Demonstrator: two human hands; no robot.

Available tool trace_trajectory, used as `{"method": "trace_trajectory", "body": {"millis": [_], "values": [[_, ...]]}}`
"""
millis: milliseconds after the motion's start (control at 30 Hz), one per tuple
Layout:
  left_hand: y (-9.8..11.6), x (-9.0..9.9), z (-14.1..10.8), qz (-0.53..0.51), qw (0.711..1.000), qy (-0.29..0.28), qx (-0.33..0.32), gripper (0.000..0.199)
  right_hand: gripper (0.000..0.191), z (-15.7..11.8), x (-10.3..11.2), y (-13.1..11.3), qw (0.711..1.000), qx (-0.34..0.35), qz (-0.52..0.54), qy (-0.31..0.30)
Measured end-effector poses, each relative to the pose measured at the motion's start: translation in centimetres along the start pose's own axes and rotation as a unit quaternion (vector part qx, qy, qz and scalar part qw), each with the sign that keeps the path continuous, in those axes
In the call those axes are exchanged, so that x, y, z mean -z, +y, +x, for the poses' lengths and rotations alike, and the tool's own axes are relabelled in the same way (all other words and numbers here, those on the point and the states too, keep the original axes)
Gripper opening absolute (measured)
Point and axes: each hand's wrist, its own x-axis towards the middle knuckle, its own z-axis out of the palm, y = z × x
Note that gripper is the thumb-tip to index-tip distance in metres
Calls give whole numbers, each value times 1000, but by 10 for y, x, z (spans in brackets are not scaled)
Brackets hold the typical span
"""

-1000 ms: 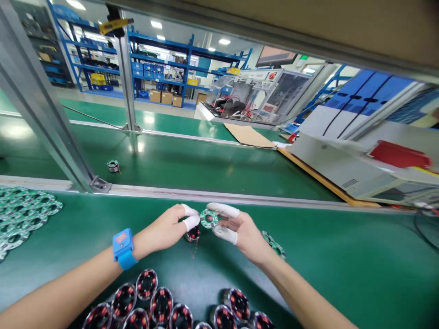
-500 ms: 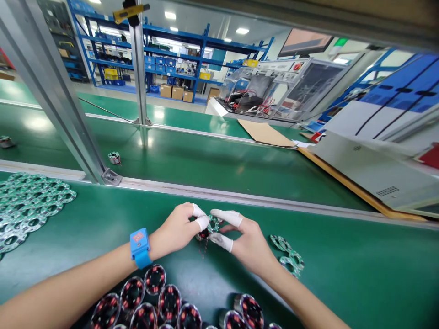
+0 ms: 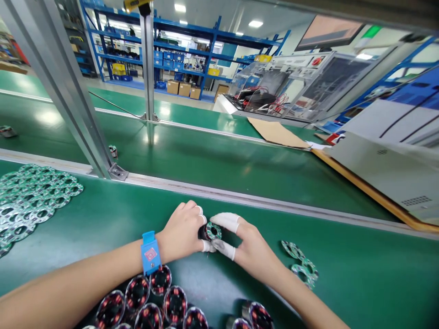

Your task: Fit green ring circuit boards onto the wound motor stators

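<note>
Between my two hands is a copper-wound motor stator [image 3: 205,232] with a green ring-shaped circuit board [image 3: 215,231] against its end. My left hand [image 3: 181,232] is closed around the stator from the left, white finger covers on its fingertips. From the right, my right hand [image 3: 252,244] pinches the board's edge between covered thumb and finger. Below the hands several loose stators [image 3: 175,292] stand with red-brown windings showing. Right of my right hand lie a few loose ring boards [image 3: 310,269]. A blue wrist strap [image 3: 151,253] circles my left wrist.
Many overlapping ring boards [image 3: 41,214] cover the left of the green bench. A metal rail [image 3: 206,194] runs behind my hands, with an upright aluminium post [image 3: 73,100] at left. A grey metal box [image 3: 394,176] stands at right. One stator [image 3: 113,151] sits beyond the rail.
My left hand has turned over, its back now facing up more. The board, tilted beside the stator before, now lies against its end face. The camera view has shifted slightly.
</note>
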Motion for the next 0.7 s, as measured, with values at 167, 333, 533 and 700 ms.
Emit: {"method": "trace_trajectory", "body": {"millis": [167, 333, 533, 700], "values": [[0, -1, -1, 13, 1000, 2, 4, 31, 30, -6, -4, -1, 997, 16, -77, 11], [-1, -4, -1, 3, 1000, 2, 8, 32, 31, -9, -5, 1, 993, 36, -113, 29], [-2, -6, 0, 1, 1000, 11, 5, 34, 32, -9, -8, 3, 988, 56, -135, 39], [-2, -7, -1, 17, 1000, 11, 3, 32, 29, -10, -12, 4, 983, 69, -166, 46]]}}
